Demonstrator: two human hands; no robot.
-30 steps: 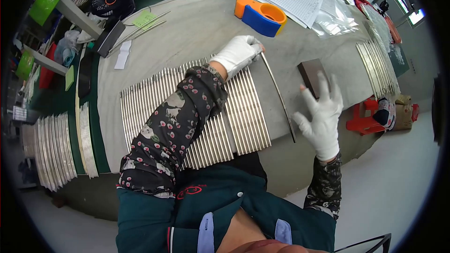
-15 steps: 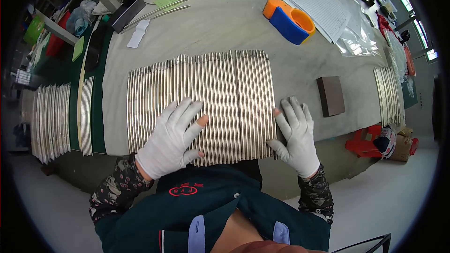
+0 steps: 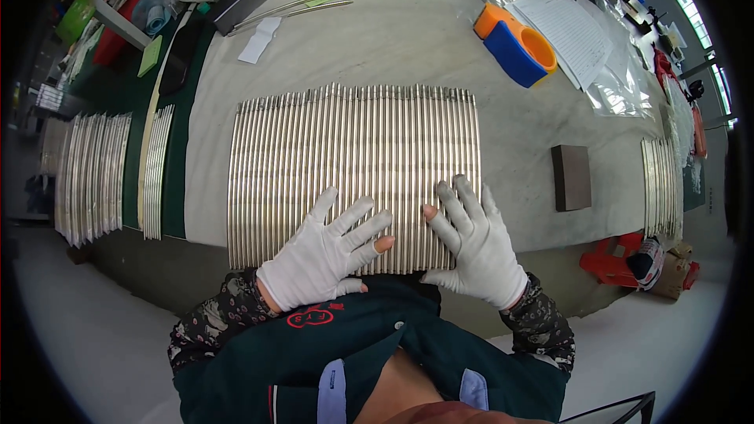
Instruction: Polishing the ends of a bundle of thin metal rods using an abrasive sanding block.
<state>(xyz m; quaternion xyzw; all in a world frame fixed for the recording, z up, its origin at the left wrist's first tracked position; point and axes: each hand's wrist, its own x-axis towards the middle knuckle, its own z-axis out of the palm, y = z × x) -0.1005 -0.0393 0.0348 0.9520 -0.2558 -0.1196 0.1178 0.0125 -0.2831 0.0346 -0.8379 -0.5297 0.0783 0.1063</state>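
I'm looking down on a pale grey worktable [image 3: 408, 39] carrying a wide row of curved metal rods [image 3: 353, 165] laid side by side, a dark rectangular block [image 3: 572, 177] off to the right, an orange-and-blue tape dispenser [image 3: 516, 45], paper sheets [image 3: 569, 27], and another rod bundle [image 3: 658, 184] at the far right edge.

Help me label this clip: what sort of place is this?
Likely a factory workbench: gloved left hand and right hand press flat on a row of metal rods, with more rod stacks nearby.
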